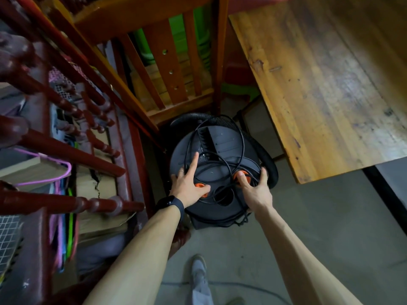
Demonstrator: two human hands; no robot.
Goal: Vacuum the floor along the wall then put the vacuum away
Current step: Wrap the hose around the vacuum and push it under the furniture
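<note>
A round black canister vacuum (pixel 220 148) stands on the concrete floor in the gap between a wooden chair and a wooden table. Its black power cord (pixel 239 137) lies in loose loops over the lid, and its ribbed hose (pixel 267 157) curls around the right side. My left hand (pixel 190 183) rests flat on the lid's left side, fingers spread, partly covering an orange clip (pixel 200 185). My right hand (pixel 255 187) grips the lid's right rim, with the thumb on another orange clip (pixel 243 173).
A wooden chair (pixel 167 69) stands just behind the vacuum. A worn wooden table (pixel 330 84) fills the right. Red turned railings (pixel 66 150) and stored clutter line the left. My shoe (pixel 199 276) is on the grey floor, near a cable (pixel 242 285).
</note>
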